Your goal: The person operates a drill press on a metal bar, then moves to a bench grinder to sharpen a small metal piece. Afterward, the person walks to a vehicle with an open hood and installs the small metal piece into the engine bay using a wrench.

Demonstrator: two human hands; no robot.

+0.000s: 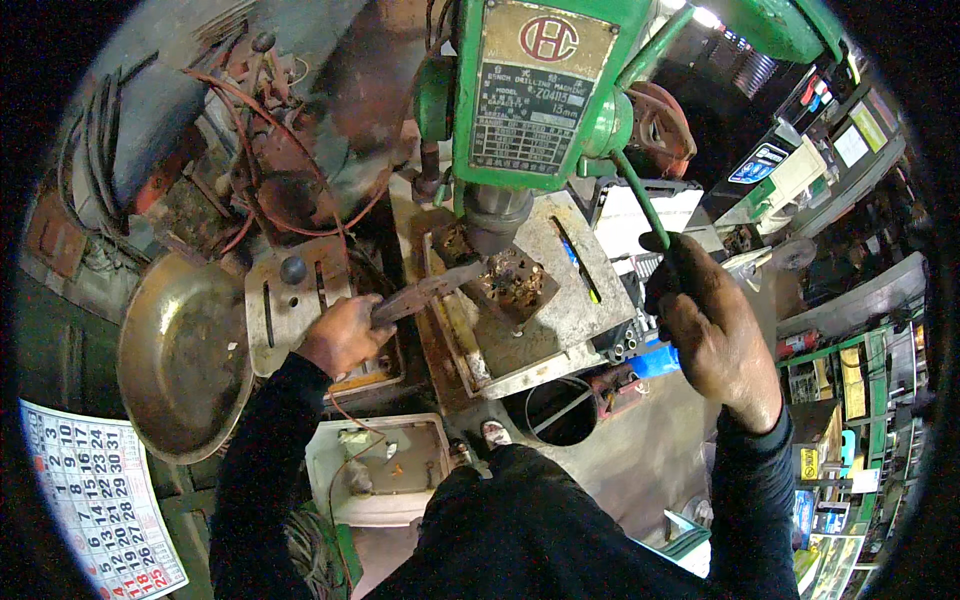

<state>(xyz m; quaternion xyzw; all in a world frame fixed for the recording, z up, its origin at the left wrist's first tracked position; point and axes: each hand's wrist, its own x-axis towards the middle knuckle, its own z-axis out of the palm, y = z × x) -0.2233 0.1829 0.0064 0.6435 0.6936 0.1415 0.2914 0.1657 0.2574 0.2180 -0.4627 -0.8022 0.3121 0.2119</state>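
Observation:
A green bench drill (530,90) stands in front of me, its chuck (495,225) just above a small rusty metal workpiece (512,283) on the grey slotted drill table (590,260). My left hand (345,335) grips a pair of pliers (425,292) whose jaws reach the workpiece under the chuck. My right hand (700,310) is closed around the black knob of the green feed lever (640,205) on the drill's right side. Dark sleeves cover both forearms.
A second slotted plate (290,300) with a black knob lies left of the drill table, beside a round metal pan (180,355). Red wires run across the cluttered bench behind. A calendar (95,500) lies lower left, a white box (380,470) and a round bucket (560,410) below.

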